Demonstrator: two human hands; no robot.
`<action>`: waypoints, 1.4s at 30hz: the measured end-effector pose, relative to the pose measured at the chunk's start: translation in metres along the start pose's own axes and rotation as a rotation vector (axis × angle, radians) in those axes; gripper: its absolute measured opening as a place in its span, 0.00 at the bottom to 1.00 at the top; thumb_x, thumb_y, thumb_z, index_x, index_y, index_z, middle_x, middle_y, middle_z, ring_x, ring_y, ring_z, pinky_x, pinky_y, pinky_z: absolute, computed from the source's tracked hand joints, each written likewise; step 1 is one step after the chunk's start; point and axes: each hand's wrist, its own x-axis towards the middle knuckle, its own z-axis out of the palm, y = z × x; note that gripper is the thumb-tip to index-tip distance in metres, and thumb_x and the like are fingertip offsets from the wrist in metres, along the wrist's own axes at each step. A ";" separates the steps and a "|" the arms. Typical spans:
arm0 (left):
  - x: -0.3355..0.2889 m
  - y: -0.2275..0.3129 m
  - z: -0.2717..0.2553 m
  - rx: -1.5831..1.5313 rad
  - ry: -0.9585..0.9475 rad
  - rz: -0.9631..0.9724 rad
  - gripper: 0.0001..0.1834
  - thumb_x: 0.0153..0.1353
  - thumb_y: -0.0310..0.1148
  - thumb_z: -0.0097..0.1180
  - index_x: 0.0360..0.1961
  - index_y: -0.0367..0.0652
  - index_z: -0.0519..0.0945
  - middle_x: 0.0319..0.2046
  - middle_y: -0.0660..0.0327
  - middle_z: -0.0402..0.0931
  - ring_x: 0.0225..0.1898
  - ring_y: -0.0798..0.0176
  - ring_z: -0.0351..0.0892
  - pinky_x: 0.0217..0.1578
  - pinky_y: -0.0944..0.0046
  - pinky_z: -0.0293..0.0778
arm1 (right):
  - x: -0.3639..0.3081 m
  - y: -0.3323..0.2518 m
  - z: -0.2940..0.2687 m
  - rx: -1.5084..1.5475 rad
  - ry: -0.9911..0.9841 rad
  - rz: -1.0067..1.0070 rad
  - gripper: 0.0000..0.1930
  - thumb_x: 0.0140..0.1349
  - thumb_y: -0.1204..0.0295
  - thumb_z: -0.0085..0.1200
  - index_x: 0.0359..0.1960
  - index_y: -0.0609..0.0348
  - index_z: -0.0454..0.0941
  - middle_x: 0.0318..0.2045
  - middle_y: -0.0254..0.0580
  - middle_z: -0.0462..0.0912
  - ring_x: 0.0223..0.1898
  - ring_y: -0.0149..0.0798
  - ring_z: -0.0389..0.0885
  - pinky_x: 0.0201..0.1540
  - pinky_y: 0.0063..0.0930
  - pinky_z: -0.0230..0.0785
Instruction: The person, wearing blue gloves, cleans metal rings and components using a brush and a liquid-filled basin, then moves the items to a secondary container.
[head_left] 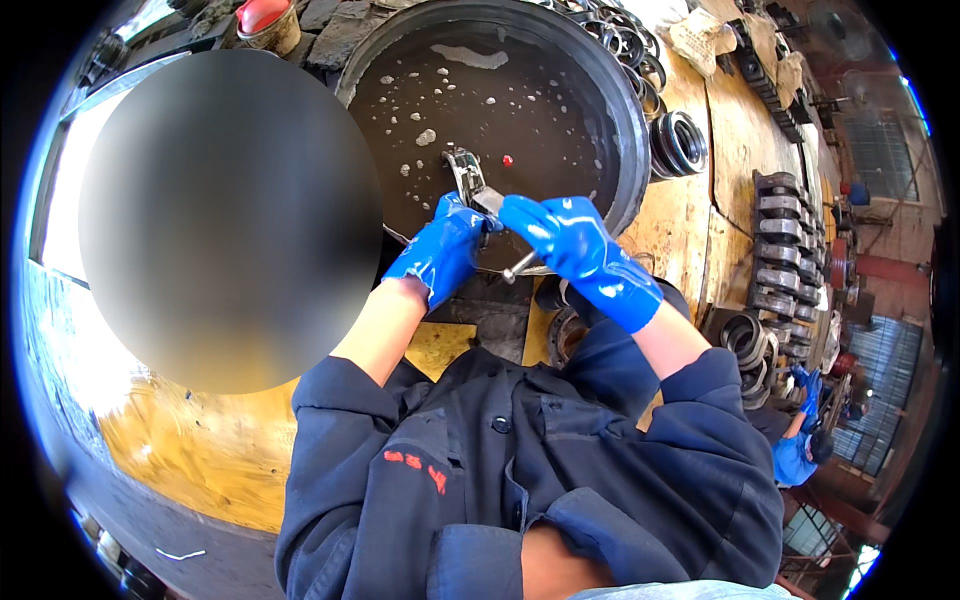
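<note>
My left hand (440, 248), in a blue rubber glove, is closed around a shiny curved metal part (467, 172) above the near side of a large round basin (632, 150) of murky brown liquid. My right hand (565, 235), gloved the same way, grips a scraper-like metal tool. The tool's flat blade (488, 199) meets the curved part near my left fingers. A metal rod end (512, 274) sticks out below my right fist. Where the part ends inside the left glove is hidden.
Several rings (680, 143) lie on the wooden table (685, 225) right of the basin. Farther right stand rows of metal parts (782, 255). A red-topped pot (268, 22) is at the far left. Another person in blue gloves (808, 390) works at the right. A blurred round patch hides the left.
</note>
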 end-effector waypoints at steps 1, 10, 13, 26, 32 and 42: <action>0.002 0.001 -0.002 -0.022 -0.007 0.013 0.13 0.68 0.19 0.54 0.51 0.41 0.81 0.36 0.59 0.84 0.29 0.64 0.81 0.27 0.63 0.76 | -0.013 -0.002 0.009 -0.027 -0.008 0.002 0.24 0.51 0.78 0.63 0.53 0.59 0.85 0.51 0.47 0.88 0.30 0.44 0.89 0.28 0.37 0.80; -0.033 0.032 0.006 -0.126 -0.042 0.010 0.11 0.68 0.20 0.55 0.48 0.41 0.82 0.34 0.59 0.84 0.27 0.65 0.80 0.25 0.63 0.74 | 0.033 0.020 0.027 -0.044 -0.139 0.250 0.11 0.60 0.73 0.61 0.45 0.48 0.79 0.25 0.44 0.83 0.28 0.50 0.87 0.28 0.46 0.79; -0.034 0.030 -0.005 -0.131 -0.015 0.015 0.10 0.68 0.20 0.56 0.47 0.41 0.82 0.34 0.59 0.83 0.27 0.65 0.80 0.24 0.62 0.73 | 0.033 0.010 0.018 -0.049 -0.169 0.160 0.19 0.58 0.78 0.59 0.50 0.45 0.80 0.27 0.42 0.84 0.28 0.52 0.85 0.29 0.47 0.78; -0.059 0.041 -0.013 0.341 -0.098 0.535 0.10 0.67 0.25 0.58 0.49 0.41 0.80 0.32 0.61 0.80 0.22 0.65 0.77 0.21 0.63 0.65 | 0.031 -0.001 0.025 -0.079 -0.373 0.282 0.25 0.62 0.77 0.57 0.61 0.37 0.80 0.45 0.37 0.88 0.36 0.53 0.88 0.37 0.49 0.82; -0.063 0.041 0.009 -0.238 -0.047 0.069 0.15 0.67 0.21 0.55 0.54 0.37 0.80 0.36 0.57 0.82 0.27 0.59 0.81 0.24 0.60 0.73 | 0.068 0.024 0.020 0.058 -0.323 0.450 0.18 0.64 0.76 0.55 0.53 0.41 0.87 0.45 0.41 0.90 0.47 0.52 0.89 0.47 0.45 0.83; -0.067 0.042 0.003 -0.023 -0.054 0.113 0.16 0.64 0.21 0.58 0.54 0.37 0.81 0.44 0.52 0.83 0.42 0.54 0.85 0.44 0.51 0.83 | 0.085 0.067 0.052 0.199 -0.300 0.424 0.14 0.63 0.72 0.58 0.47 0.40 0.89 0.41 0.45 0.90 0.43 0.54 0.88 0.44 0.45 0.82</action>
